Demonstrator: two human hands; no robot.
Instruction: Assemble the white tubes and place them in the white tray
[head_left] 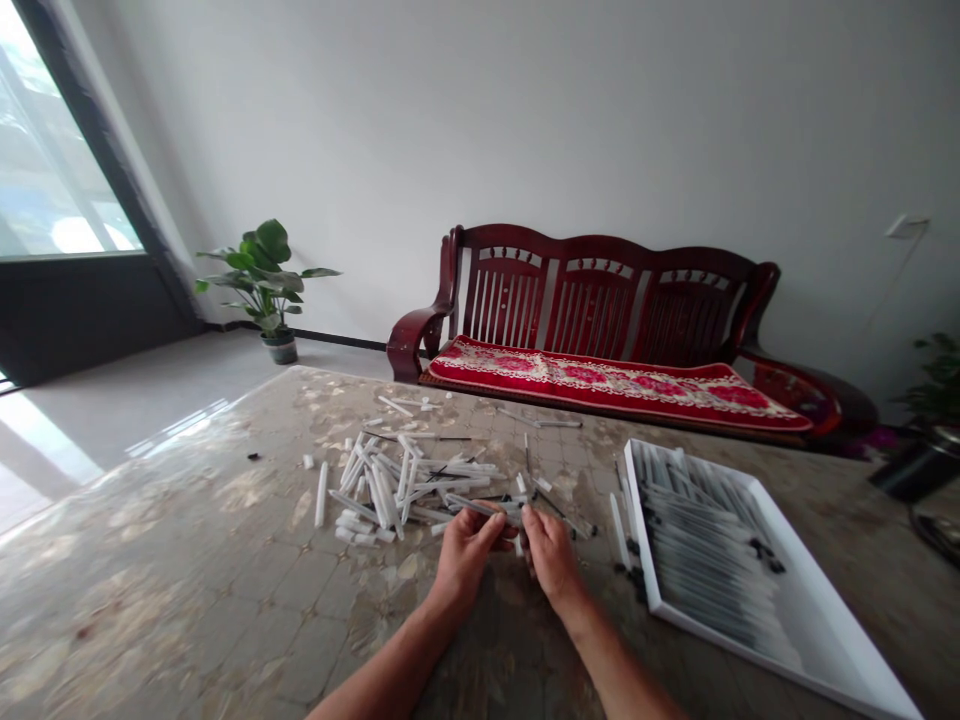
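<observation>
My left hand (469,555) is closed on a slim, translucent pen (480,506), held roughly level above the table. Close beside it, my right hand (551,555) pinches the pen's right end with thumb and fingers; what exactly lies between those fingertips is hidden. Just beyond the hands spreads a loose pile of white pen barrels (382,490), with thin dark refills among them. Short white pieces (356,535) lie at the pile's near edge. A few dark-tipped slender parts (570,520) rest past my right hand.
To the right, a shallow white box (825,625) holds many translucent pens (705,550) with black ends. Small black pieces (637,578) lie along its left side. Past the patterned tablecloth (247,600) stand a red-brown wooden bench (585,300) and a potted plant (274,275).
</observation>
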